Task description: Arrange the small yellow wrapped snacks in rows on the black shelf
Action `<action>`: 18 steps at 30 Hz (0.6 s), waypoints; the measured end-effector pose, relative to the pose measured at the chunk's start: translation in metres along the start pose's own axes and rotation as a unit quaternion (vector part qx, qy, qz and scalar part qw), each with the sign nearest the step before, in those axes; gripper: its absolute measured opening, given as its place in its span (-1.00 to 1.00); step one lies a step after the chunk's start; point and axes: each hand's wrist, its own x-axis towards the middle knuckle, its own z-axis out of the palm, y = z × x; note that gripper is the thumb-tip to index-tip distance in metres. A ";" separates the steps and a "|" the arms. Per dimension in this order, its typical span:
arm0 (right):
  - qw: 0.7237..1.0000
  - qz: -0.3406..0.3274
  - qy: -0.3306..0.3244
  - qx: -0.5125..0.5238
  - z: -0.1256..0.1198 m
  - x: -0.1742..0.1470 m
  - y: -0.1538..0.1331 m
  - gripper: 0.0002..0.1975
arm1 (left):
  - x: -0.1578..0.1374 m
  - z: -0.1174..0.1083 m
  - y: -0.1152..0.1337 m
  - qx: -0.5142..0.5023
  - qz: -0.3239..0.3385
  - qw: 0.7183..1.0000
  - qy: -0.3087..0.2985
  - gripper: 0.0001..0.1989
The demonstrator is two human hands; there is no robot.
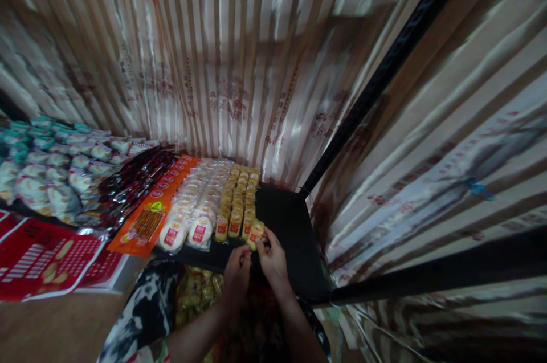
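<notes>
Between the thumb and fingers of my right hand [272, 257] is a small yellow snack packet [256, 232] with a red label. It is at the front right end of the rows of matching yellow packets [236, 203] on the black shelf [290, 237]. My left hand [237, 267] is just left of it, fingers curled together near the shelf's front edge; whether they hold anything is hidden. Below my wrists, more yellow packets [194, 289] lie in a dark container or bag.
Left of the yellow rows stand round white packets [200, 230], an orange pack [143, 229], dark red-black packets [132, 186] and white-and-teal packets [64, 180]. A red printed box [51, 260] sits lower left. Striped plastic sheeting [239, 66] hangs behind; a black post [376, 84] slants at right.
</notes>
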 end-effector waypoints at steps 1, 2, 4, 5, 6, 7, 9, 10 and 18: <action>1.000 0.008 0.007 0.010 -0.003 0.001 0.002 -0.56 | -0.002 0.001 0.001 0.006 0.015 1.000 -0.003 -0.70; 1.000 0.017 0.015 0.019 -0.006 0.002 0.005 -0.54 | -0.003 0.004 0.002 0.009 0.025 1.000 -0.007 -0.70; 0.998 0.036 0.030 0.030 -0.013 0.007 0.009 -0.52 | -0.003 0.012 0.006 0.000 0.031 0.999 -0.017 -0.68; 0.998 0.043 0.038 0.032 -0.016 0.010 0.010 -0.51 | -0.003 0.017 0.009 -0.015 0.027 0.999 -0.021 -0.67; 0.997 0.047 0.045 0.032 -0.018 0.014 0.011 -0.51 | -0.002 0.023 0.012 -0.035 0.020 0.999 -0.023 -0.66; 0.997 0.047 0.051 0.028 -0.021 0.019 0.011 -0.51 | 0.000 0.030 0.016 -0.062 0.011 0.998 -0.024 -0.64; 0.997 0.046 0.062 0.008 -0.024 0.030 0.011 -0.51 | 0.005 0.042 0.025 -0.120 -0.012 0.992 -0.028 -0.59; 0.997 0.044 0.066 -0.006 -0.025 0.037 0.011 -0.52 | 0.009 0.048 0.030 -0.147 -0.022 0.988 -0.034 -0.57; 0.997 0.018 0.067 -0.046 -0.020 0.106 0.027 -0.53 | 0.073 0.085 0.057 -0.226 -0.040 0.972 -0.056 -0.52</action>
